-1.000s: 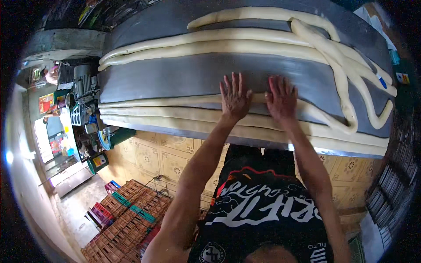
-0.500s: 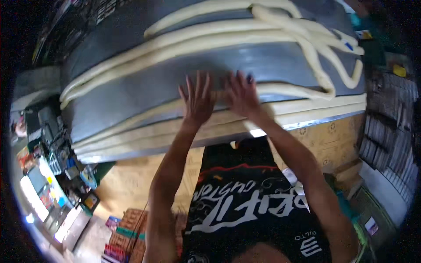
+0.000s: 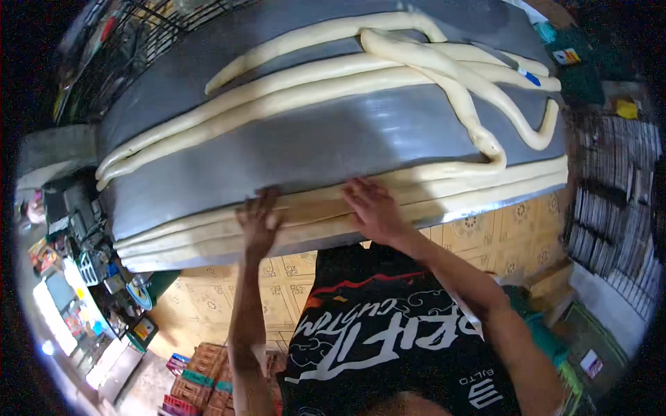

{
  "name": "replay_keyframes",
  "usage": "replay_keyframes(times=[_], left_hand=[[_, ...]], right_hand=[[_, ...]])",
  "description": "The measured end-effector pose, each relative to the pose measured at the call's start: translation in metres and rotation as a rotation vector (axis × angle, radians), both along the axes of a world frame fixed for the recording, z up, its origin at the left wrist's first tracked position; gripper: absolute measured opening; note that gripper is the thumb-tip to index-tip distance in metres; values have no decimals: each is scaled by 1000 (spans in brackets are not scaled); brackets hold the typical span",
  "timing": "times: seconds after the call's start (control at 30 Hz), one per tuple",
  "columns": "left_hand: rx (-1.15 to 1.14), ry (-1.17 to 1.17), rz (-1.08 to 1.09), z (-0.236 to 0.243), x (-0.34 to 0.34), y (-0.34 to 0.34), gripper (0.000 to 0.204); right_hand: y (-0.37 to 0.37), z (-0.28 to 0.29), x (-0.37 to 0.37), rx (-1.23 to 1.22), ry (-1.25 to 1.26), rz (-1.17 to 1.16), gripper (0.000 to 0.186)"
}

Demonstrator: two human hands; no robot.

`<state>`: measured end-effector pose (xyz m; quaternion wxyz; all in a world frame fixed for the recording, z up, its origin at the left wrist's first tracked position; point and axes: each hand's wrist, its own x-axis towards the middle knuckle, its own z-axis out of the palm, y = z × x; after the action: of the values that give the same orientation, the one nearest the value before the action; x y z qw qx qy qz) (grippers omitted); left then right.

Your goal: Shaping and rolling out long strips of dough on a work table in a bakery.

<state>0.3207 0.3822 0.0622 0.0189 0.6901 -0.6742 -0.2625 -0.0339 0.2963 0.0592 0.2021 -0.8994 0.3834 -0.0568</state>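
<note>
Long pale dough ropes (image 3: 444, 190) lie side by side along the near edge of a grey metal table (image 3: 277, 149). My left hand (image 3: 259, 220) is over these ropes, fingers spread and slightly blurred. Farther right, my right hand (image 3: 374, 206) rests on the innermost rope with its fingers stretched out flat. That rope runs right and bends back into a thick pile of dough (image 3: 451, 69) at the far right. Two more dough ropes (image 3: 229, 104) stretch from the pile toward the table's left end, and a shorter thick dough piece (image 3: 305, 43) lies behind them.
A scraper with a blue handle (image 3: 528, 75) lies on the dough at right. Stacked trays (image 3: 610, 208) stand beyond the right end. Brown crates (image 3: 205, 367) sit on the tiled floor (image 3: 208, 301) at lower left. A dark wire rack (image 3: 156, 35) is behind.
Both hands have come nearer to me, and the innermost dough rope now lies closer against the others at the near edge. The left hand has also shifted left.
</note>
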Motion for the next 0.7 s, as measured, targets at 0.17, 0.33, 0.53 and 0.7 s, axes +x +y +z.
replay_keyframes(times=[0.17, 0.33, 0.53, 0.7], left_hand=[[146, 307, 149, -21, -110, -4, 52], [-395, -247, -160, -23, -250, -103, 72], [-400, -61, 17, -35, -266, -98, 72], [-341, -217, -12, -23, -278, -51, 75]], right_hand=[[-13, 14, -78, -80, 14, 9, 63], [-82, -46, -81, -641, 484, 73, 65], [-105, -25, -105, -279, -19, 24, 62], [-48, -8, -137, -260, 95, 56, 69]])
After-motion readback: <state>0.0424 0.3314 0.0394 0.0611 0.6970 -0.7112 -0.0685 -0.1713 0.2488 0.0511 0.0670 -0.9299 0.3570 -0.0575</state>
